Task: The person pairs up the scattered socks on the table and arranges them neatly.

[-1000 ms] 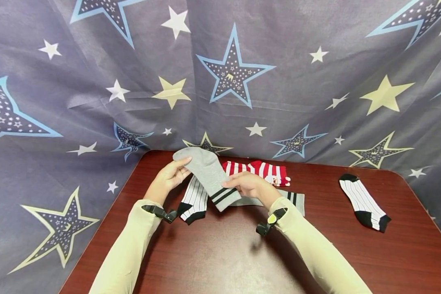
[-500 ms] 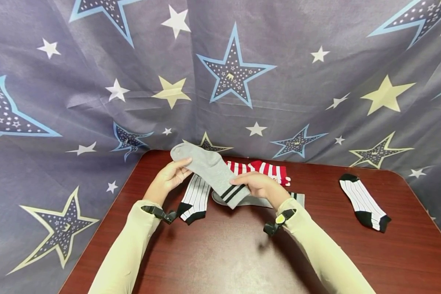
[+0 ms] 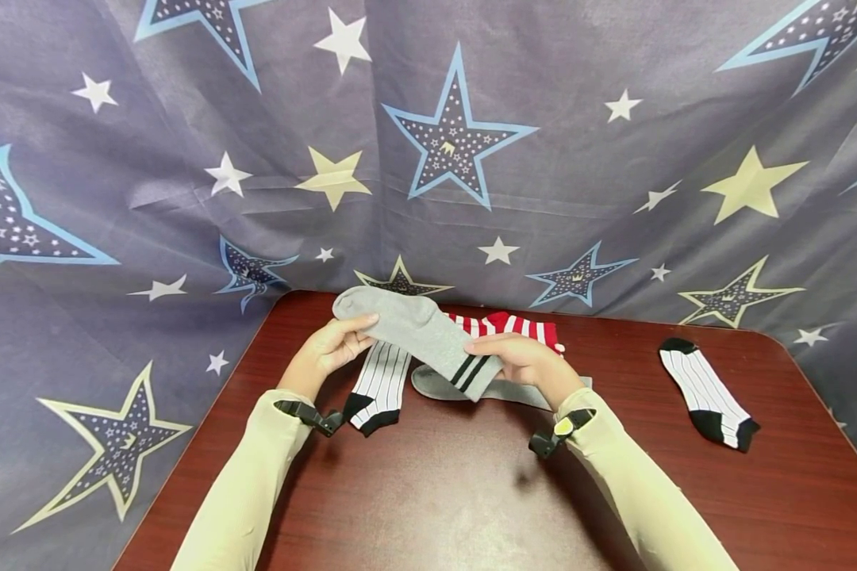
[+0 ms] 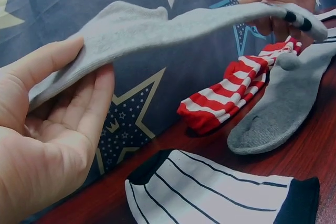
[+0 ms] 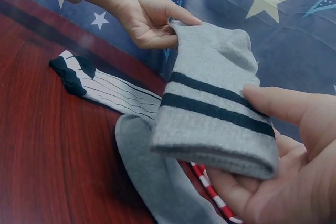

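Note:
A light grey sock (image 3: pixel 421 329) with two black bands near its cuff is held up above the table between both hands. My left hand (image 3: pixel 336 342) pinches it by the toe end, thumb on top and fingers beneath. At the banded cuff, my right hand (image 3: pixel 524 363) grips it, its thumb over the bands in the right wrist view. The cuff opening (image 5: pixel 220 161) faces the right wrist camera. Below the held sock lies a second, darker-looking grey sock (image 4: pixel 278 108), partly covered by my right hand in the head view.
A white sock with black stripes (image 3: pixel 378 388) lies left of the grey one; its match (image 3: pixel 707 392) lies far right. Red-and-white striped socks (image 3: pixel 521 327) lie at the back of the brown table (image 3: pixel 428 492). A star-patterned curtain (image 3: pixel 578 214) hangs behind.
My right hand has moved to the right with the cuff, and the held sock lies straighter and flatter across. The left hand has stayed nearly in place.

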Demonstrator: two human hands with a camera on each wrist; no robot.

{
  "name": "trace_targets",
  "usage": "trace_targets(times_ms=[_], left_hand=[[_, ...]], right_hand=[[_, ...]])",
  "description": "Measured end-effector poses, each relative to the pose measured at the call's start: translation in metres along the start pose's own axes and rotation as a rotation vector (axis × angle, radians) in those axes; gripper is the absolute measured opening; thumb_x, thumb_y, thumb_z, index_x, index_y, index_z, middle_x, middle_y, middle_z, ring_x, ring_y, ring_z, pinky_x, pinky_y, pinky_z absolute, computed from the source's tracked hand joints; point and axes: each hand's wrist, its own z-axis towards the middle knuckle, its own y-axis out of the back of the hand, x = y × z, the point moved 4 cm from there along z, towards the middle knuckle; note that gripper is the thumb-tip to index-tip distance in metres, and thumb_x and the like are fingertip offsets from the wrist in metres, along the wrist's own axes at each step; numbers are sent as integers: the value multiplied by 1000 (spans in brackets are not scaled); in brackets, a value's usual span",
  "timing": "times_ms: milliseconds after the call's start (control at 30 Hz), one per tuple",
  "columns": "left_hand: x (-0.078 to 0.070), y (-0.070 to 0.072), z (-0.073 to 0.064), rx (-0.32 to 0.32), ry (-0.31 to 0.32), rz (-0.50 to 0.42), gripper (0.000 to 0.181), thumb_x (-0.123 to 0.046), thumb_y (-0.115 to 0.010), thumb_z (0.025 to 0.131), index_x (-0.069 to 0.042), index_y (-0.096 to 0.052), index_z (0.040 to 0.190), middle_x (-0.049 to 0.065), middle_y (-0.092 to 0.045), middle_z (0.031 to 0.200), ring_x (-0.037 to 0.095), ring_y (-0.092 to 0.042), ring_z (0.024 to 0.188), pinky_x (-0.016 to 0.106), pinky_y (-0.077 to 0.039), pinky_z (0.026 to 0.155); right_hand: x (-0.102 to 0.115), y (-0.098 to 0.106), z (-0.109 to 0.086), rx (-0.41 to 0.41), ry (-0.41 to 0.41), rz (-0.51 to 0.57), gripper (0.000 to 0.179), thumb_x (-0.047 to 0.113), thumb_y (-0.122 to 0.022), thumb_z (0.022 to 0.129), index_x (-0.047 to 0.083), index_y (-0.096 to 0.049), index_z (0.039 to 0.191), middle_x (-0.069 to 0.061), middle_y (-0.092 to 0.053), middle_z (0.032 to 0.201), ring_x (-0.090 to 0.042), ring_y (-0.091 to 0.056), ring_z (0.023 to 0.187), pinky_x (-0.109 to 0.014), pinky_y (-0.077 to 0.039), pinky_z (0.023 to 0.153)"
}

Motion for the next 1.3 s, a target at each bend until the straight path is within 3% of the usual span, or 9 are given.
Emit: trace_targets(times_ms=[100, 200, 333, 433, 667, 800, 933, 1100, 1300], left_hand=[[1, -3, -1, 71, 4, 10, 47, 12, -29, 106, -5, -73, 101, 6, -78, 100, 15, -74, 96, 31, -60, 91], [2, -5, -2, 98, 19, 38, 47, 11, -30, 106, -6, -73, 99, 5, -78, 98, 15, -74, 94, 30, -60, 88], [3, -9, -4, 101, 28, 124, 44, 9, -34, 106, -8, -73, 95, 3, -78, 91, 12, -73, 88, 27, -60, 79], [4, -13, -4, 109, 17, 182, 42, 10, -36, 105, -8, -73, 97, 2, -78, 92, 11, -73, 88, 27, -60, 79], [11, -19, -1, 98, 46, 220, 37, 11, -39, 104, -8, -71, 107, 5, -77, 102, 16, -74, 95, 30, -60, 87], [17, -21, 2, 100, 72, 222, 36, 11, -40, 104, -9, -70, 109, 4, -76, 102, 17, -73, 96, 32, -61, 87], [21, -26, 4, 129, 95, 234, 33, 10, -43, 103, -8, -70, 111, 4, -76, 105, 17, -73, 98, 31, -60, 88], [26, -34, 6, 150, 123, 309, 31, 8, -45, 103, -8, -69, 112, 2, -75, 106, 14, -72, 97, 29, -58, 88], [35, -36, 18, 123, 153, 415, 32, 9, -44, 103, -12, -68, 109, -2, -75, 100, 10, -71, 93, 29, -58, 88]], right_hand=[[0, 6, -3, -7, 0, -13, 16, 9, -55, 102, 18, -67, 97, 8, -72, 89, -8, -68, 83, -28, -55, 79], [-1, 12, -6, -16, -7, -30, 11, 9, -55, 102, 11, -64, 109, 8, -72, 89, -7, -68, 83, -28, -55, 80], [-1, 21, -11, -33, -17, -54, 39, 10, -58, 101, -1, -46, 137, 8, -71, 91, -6, -67, 85, -27, -54, 83], [0, 30, -17, -48, -22, -69, 51, 10, -59, 100, -4, -38, 145, 9, -70, 93, -5, -66, 86, -28, -53, 85], [3, 50, -31, -33, -15, -47, 12, 8, -55, 102, 9, -56, 114, 8, -73, 91, -6, -69, 84, -27, -54, 83], [5, 62, -40, -52, -13, -35, 9, 8, -55, 102, 15, -60, 103, 8, -73, 90, -7, -69, 84, -27, -55, 81], [7, 71, -50, -82, -16, -51, 7, 9, -57, 101, 13, -58, 107, 9, -72, 91, -7, -69, 84, -26, -54, 82], [9, 82, -59, -91, -19, -68, 21, 10, -55, 102, 8, -49, 122, 9, -73, 93, -6, -69, 86, -26, -54, 83], [13, 94, -71, -74, 0, -59, 14, 8, -51, 105, 10, -54, 118, 9, -74, 94, -6, -70, 87, -25, -54, 84]])
